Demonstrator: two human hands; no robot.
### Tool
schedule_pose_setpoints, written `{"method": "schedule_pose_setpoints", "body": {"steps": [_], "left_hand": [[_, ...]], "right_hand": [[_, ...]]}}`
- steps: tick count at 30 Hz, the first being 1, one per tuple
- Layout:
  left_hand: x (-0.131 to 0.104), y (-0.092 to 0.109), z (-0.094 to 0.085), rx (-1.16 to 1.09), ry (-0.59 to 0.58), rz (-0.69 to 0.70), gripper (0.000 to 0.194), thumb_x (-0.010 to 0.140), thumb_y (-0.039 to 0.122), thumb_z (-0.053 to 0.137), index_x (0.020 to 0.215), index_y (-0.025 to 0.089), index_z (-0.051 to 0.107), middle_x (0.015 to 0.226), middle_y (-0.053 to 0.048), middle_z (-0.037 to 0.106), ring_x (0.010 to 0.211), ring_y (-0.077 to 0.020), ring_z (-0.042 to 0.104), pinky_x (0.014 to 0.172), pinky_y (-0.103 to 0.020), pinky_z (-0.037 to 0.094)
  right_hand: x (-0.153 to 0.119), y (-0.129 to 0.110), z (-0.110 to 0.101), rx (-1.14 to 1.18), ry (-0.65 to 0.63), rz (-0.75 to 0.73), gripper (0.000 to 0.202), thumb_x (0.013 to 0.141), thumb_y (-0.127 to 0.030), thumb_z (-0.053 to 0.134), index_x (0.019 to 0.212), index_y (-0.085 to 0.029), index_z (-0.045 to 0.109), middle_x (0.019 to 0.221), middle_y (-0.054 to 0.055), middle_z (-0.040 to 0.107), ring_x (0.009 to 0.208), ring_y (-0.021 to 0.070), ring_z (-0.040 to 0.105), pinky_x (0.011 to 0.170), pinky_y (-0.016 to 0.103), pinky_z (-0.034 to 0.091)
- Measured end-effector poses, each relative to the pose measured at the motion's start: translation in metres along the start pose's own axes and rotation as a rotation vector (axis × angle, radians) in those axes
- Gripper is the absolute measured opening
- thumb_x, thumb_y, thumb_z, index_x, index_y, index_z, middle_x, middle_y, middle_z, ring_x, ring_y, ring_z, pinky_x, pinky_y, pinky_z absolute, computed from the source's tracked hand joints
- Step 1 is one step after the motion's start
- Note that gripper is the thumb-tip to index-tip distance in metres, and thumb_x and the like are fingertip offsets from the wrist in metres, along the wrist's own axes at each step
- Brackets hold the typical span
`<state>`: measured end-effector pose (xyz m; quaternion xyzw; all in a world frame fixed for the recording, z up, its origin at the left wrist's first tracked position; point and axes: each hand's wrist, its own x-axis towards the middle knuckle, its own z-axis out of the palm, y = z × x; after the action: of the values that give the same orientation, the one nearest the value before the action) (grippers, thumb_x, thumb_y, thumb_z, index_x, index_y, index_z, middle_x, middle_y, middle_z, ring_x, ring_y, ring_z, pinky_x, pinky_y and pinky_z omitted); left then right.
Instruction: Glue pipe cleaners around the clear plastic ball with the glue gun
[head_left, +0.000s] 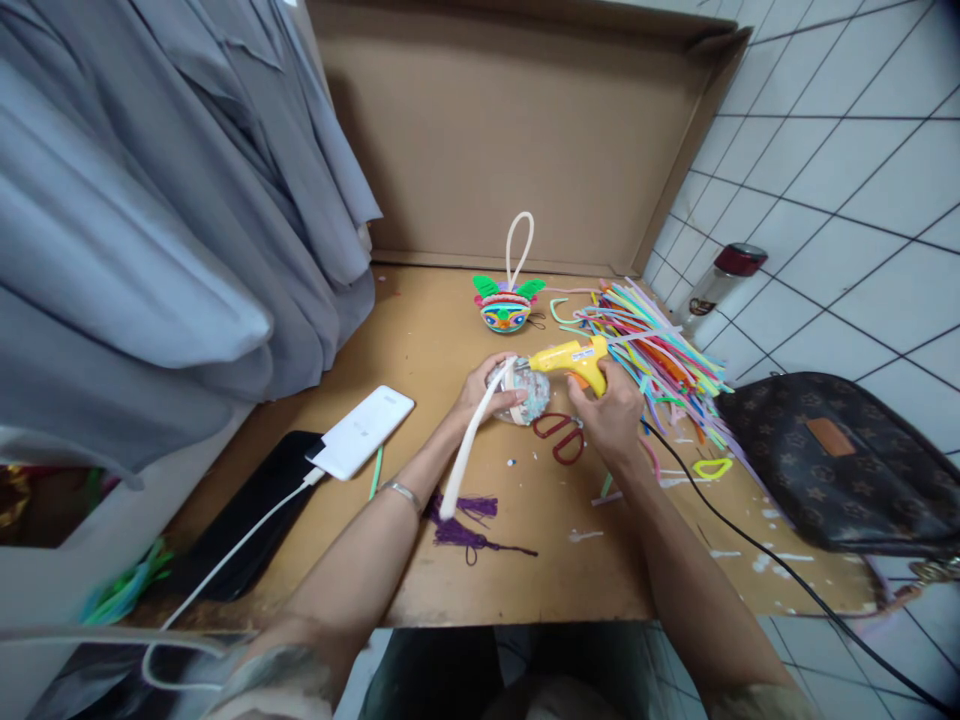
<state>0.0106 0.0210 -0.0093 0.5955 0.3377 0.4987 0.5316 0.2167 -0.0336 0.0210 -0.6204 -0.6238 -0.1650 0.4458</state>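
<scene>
My right hand (615, 405) grips a yellow glue gun (570, 356), its nozzle pointing left. The tip meets or nearly meets a clear round ball (534, 398) with pale, shiny filling, held in my left hand (486, 388). A long white pipe cleaner (471, 450) runs from the ball's top down toward me; whether my fingers pinch it too I cannot tell. Red-handled scissors (559, 438) lie just right of the ball, partly behind my right hand. Beyond my hands stands a colourful lion-head ornament (505, 310) with green ears and a white loop on top.
Many coloured pipe cleaners (660, 350) pile up at the right, near a bottle (724, 285) and a brown patterned bag (847, 460). Purple tassels (465, 535) lie in front. A white power bank (367, 430) with a cable sits left. The glue gun's black cord (720, 515) crosses the right side.
</scene>
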Motion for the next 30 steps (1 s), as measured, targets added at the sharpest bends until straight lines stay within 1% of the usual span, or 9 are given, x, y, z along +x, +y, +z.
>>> {"method": "schedule_pose_setpoints", "body": {"steps": [4, 12, 16, 22, 30], "left_hand": [[0.0007, -0.0019, -0.0015, 0.018, 0.002, 0.007, 0.077, 0.054, 0.041, 0.086, 0.123, 0.016, 0.063, 0.111, -0.008, 0.069, 0.098, -0.024, 0.064, 0.087, -0.031, 0.051], [-0.0008, 0.0049, 0.003, -0.047, 0.01, -0.04, 0.082, 0.05, 0.041, 0.088, 0.123, 0.015, 0.06, 0.107, -0.008, 0.069, 0.091, -0.0217, 0.064, 0.082, -0.03, 0.051], [-0.0003, 0.0044, 0.0028, -0.049, 0.008, -0.046, 0.082, 0.051, 0.04, 0.087, 0.124, 0.014, 0.06, 0.107, -0.008, 0.069, 0.09, -0.0214, 0.064, 0.081, -0.03, 0.052], [-0.0005, 0.002, 0.0009, -0.032, 0.015, -0.026, 0.079, 0.052, 0.041, 0.087, 0.123, 0.015, 0.062, 0.109, -0.008, 0.07, 0.097, -0.024, 0.065, 0.086, -0.031, 0.052], [-0.0019, 0.0064, 0.0031, -0.053, 0.006, -0.04, 0.083, 0.051, 0.042, 0.088, 0.123, 0.014, 0.06, 0.107, -0.008, 0.069, 0.092, -0.0218, 0.065, 0.082, -0.029, 0.052]], "right_hand": [[0.0006, -0.0008, -0.0011, 0.008, 0.006, -0.002, 0.03, 0.085, -0.045, 0.058, 0.096, -0.018, 0.063, 0.087, 0.01, 0.072, 0.077, 0.0244, 0.064, 0.07, 0.036, 0.049], [0.0012, -0.0009, -0.0016, 0.024, -0.03, 0.024, 0.031, 0.082, -0.043, 0.058, 0.097, -0.017, 0.063, 0.088, 0.011, 0.07, 0.078, 0.0249, 0.063, 0.071, 0.037, 0.049], [0.0009, -0.001, -0.0011, 0.037, -0.03, 0.034, 0.029, 0.082, -0.043, 0.058, 0.096, -0.018, 0.062, 0.087, 0.01, 0.07, 0.079, 0.0244, 0.063, 0.071, 0.036, 0.049], [0.0013, -0.001, -0.0008, 0.041, -0.002, 0.027, 0.027, 0.082, -0.043, 0.057, 0.095, -0.019, 0.062, 0.087, 0.009, 0.071, 0.078, 0.0235, 0.064, 0.072, 0.036, 0.05], [0.0027, -0.0004, -0.0054, 0.062, -0.052, 0.025, 0.03, 0.081, -0.044, 0.06, 0.095, -0.018, 0.062, 0.089, 0.01, 0.072, 0.074, 0.0233, 0.063, 0.071, 0.036, 0.05]]}}
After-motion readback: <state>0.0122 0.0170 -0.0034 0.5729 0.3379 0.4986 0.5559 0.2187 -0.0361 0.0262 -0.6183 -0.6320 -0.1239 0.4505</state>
